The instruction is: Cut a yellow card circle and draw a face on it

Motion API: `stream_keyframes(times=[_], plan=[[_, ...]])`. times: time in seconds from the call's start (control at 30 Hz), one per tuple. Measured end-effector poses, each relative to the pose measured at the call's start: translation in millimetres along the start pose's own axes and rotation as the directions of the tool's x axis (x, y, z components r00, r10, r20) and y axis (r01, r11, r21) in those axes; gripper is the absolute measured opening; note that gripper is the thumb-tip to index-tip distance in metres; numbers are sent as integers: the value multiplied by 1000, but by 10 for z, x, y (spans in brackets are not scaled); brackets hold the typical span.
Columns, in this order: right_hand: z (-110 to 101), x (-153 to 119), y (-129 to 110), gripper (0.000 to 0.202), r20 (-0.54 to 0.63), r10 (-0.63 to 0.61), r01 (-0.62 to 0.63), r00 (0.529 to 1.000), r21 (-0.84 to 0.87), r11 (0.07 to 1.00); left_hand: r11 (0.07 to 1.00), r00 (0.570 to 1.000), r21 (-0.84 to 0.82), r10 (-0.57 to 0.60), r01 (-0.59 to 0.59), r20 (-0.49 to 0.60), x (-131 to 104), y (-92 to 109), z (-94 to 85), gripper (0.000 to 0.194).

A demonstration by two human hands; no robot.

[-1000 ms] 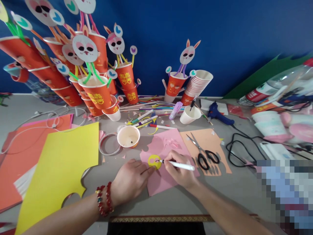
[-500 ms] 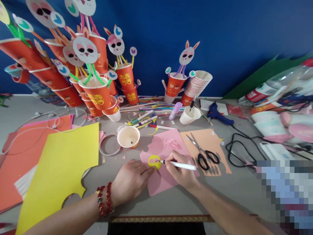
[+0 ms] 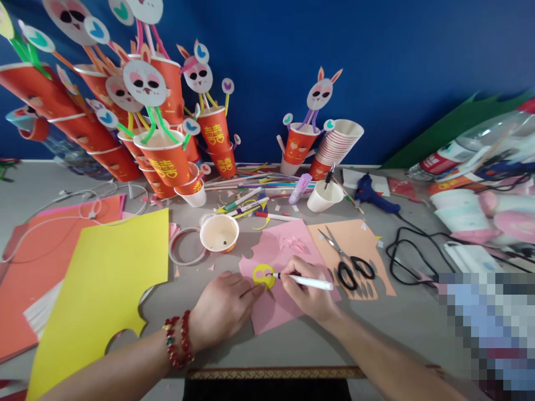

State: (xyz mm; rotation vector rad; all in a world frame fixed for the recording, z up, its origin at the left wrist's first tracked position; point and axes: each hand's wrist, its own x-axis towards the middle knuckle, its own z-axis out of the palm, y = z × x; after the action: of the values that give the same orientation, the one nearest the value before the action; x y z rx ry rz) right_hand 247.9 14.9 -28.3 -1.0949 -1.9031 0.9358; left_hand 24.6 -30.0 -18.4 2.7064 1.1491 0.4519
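In my right hand (image 3: 307,287), closed around it, is a white marker (image 3: 311,282) with its dark tip on a small yellow paper circle (image 3: 259,284). The circle bears two pink patches and lies on a pink sheet of paper (image 3: 276,314). My left hand (image 3: 228,306), wearing red beads (image 3: 186,337) at the wrist, pins the circle's lower edge with its fingertips; the other fingers are curled. Black-handled scissors (image 3: 346,264) rest right of my right hand on an orange sheet (image 3: 368,236). A white paper cup (image 3: 219,234) stands beyond my left hand, beside a tape roll (image 3: 172,253).
Red cups (image 3: 169,159) with paper rabbit faces crowd the back left. A large yellow sheet (image 3: 112,262) lies left over orange paper (image 3: 16,289). Loose markers (image 3: 244,199) are strewn behind the pink sheet. A blue glue gun (image 3: 370,195) and black cable (image 3: 401,262) lie right.
Almost nothing has shifted. The marker's tip stays at the yellow circle, and its rear end has moved very slightly to the left.
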Motion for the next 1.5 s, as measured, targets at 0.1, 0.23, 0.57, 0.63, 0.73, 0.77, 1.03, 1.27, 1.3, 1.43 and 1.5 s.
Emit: stream_keyframes(times=[0.1,0.23,0.57,0.63,0.73,0.77,1.03,1.27,1.3,1.43,1.5], plan=[[-9,-5,0,19,-1,11,-11,1000,5,1000,1000,1000,-3,1,-1,7,2,1,-3,30],[-16,-7,-12,18,-8,22,-22,1000,37,999,1000,1000,4,9,-9,6,3,0,-3,31],[-12,8,-43,14,69,7,-6,998,-9,1000,1000,1000,-11,-3,3,11,2,1,-11,30],[-11,6,-39,14,76,12,-11,997,-18,1000,1000,1000,-16,-2,2,14,0,-2,-8,30],[-8,4,-37,14,84,15,-13,996,-27,1000,1000,1000,-19,1,-1,19,-3,-7,-7,32],[-7,5,-38,14,84,13,-11,996,-28,1000,1000,1000,-19,2,-1,22,-3,-7,-8,32],[-9,13,-50,15,77,13,-11,997,-30,999,1000,1000,-17,-7,8,24,6,3,-14,30],[-9,16,-52,14,97,13,-11,995,-17,1000,1000,1000,-15,-6,6,22,-7,-4,4,30],[-10,15,-53,14,97,12,-11,995,-17,1000,1000,1000,-14,-5,5,19,-7,-5,2,30],[-10,9,-49,16,62,4,-3,998,-13,1000,1000,1000,-19,3,-2,13,-2,-5,-11,30],[-7,6,-39,15,54,5,-4,999,-12,1000,1000,1000,-16,8,-7,16,1,-3,-14,30]])
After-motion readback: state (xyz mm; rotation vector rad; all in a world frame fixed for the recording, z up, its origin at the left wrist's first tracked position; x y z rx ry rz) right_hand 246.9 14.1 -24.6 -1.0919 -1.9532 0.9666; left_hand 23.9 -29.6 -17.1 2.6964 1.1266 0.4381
